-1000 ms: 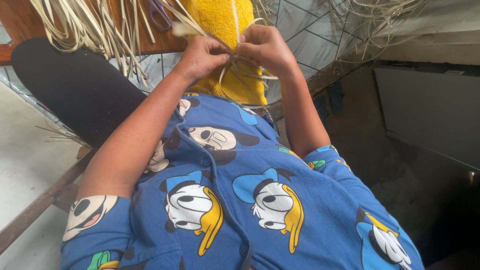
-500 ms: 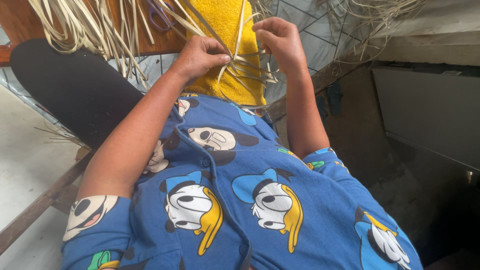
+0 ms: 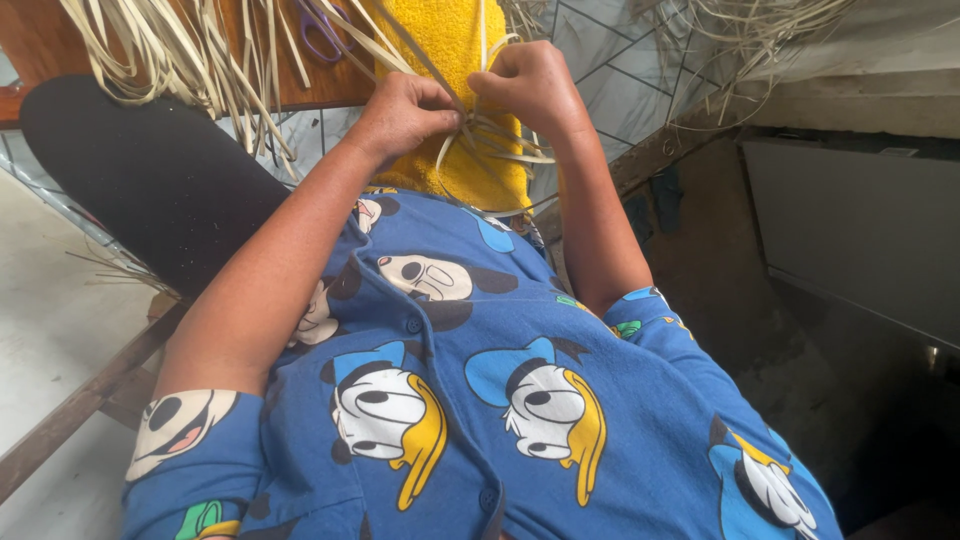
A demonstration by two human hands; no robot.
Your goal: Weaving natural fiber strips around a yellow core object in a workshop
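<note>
- Lying loose on the wooden tabletop at the far left is a heap of pale straw strips (no container holds them), with purple-handled scissors just beside.
- The left hand is closed, its fingertips pinching a few strips against the yellow cloth.
- The right hand is curled shut on the same strips, touching the left hand from above.
- A grey tiled floor shows beyond; a dark recess sits at right.
</note>
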